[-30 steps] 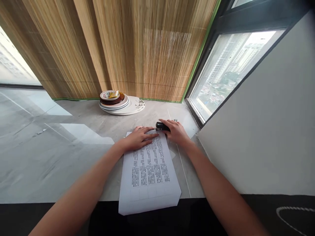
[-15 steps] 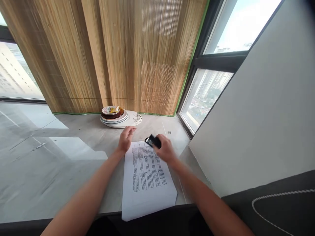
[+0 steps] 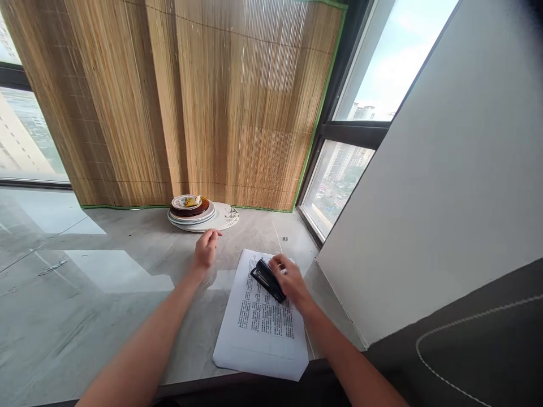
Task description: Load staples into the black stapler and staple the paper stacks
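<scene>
A sheaf of white printed paper [image 3: 259, 351] lies at a slant near the front edge of the grey ledge. On its upper part rests a black stapler [image 3: 267, 281], tilted across the print with its two arms a little apart. My right hand [image 3: 290, 277] is at the stapler's right side, its slightly blurred fingers curled against it; the thumb is mostly hidden. My left hand [image 3: 206, 249] hovers left of the paper's top, apart from it. Its fingers are curled together, and nothing shows in them.
A stack of plates [image 3: 192, 215] stands at the back, by the bamboo blind [image 3: 203, 124]. Two staple-like bits [image 3: 285, 238] lie behind the paper. A white wall [image 3: 416, 186] and a window bound the right side. Some small metallic pieces [image 3: 53, 267] lie at the left.
The stapler has come down from above the paper's top edge onto the sheet, with my right hand. The paper has turned, its top now further right. My left hand has parted from its edge.
</scene>
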Demonstrator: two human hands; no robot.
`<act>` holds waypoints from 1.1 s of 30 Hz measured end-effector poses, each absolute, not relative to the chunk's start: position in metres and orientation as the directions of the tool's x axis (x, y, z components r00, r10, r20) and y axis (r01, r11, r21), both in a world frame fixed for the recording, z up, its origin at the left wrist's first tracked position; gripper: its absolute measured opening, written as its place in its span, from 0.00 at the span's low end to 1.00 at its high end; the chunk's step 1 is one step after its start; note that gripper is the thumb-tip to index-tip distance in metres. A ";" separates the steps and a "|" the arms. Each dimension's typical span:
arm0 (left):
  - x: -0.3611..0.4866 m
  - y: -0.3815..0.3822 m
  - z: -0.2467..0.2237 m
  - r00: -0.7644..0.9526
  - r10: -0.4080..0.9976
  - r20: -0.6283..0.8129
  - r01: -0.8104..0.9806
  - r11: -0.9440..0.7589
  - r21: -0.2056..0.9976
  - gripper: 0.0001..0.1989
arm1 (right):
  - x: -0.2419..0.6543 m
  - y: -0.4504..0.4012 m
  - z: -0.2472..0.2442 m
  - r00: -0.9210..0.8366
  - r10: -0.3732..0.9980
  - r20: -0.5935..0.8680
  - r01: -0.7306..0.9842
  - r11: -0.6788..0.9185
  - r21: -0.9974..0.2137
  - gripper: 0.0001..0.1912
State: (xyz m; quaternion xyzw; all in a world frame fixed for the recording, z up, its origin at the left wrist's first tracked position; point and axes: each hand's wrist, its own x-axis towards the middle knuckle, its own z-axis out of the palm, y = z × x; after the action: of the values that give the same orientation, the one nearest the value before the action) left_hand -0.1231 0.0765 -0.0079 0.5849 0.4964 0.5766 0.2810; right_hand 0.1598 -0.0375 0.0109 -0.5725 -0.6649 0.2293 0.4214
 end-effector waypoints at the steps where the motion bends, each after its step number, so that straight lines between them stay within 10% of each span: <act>1: -0.124 0.078 -0.009 -0.181 0.908 0.377 0.208 -0.340 0.917 0.13 | 0.168 -0.026 0.013 0.067 0.948 0.312 0.573 0.220 -0.789 0.22; 6: -0.129 0.079 -0.002 -0.209 0.959 0.192 -0.265 -0.245 0.933 0.11 | 0.181 0.037 0.005 0.163 0.929 0.332 0.863 0.029 -0.504 0.23; 12: -0.143 0.063 0.022 0.114 0.981 0.154 -0.743 -0.019 0.669 0.15 | 0.121 0.062 -0.019 -0.023 0.992 0.122 0.964 0.055 -0.261 0.33; 21: -0.165 0.056 0.020 0.227 0.952 0.204 -0.837 0.084 0.541 0.21 | 0.014 0.045 -0.012 -0.406 0.856 0.319 0.832 0.491 -0.258 0.20; 33: -0.158 0.058 0.016 0.379 0.912 0.160 -0.775 0.218 0.593 0.24 | 0.160 0.081 -0.017 -0.096 0.987 0.127 0.952 0.129 -0.278 0.38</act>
State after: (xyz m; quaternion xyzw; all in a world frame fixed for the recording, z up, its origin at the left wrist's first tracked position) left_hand -0.1585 0.0582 0.0159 0.3050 0.1121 0.5459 0.7723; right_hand 0.1602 0.0811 -0.0169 -0.6571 -0.7377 0.0623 0.1419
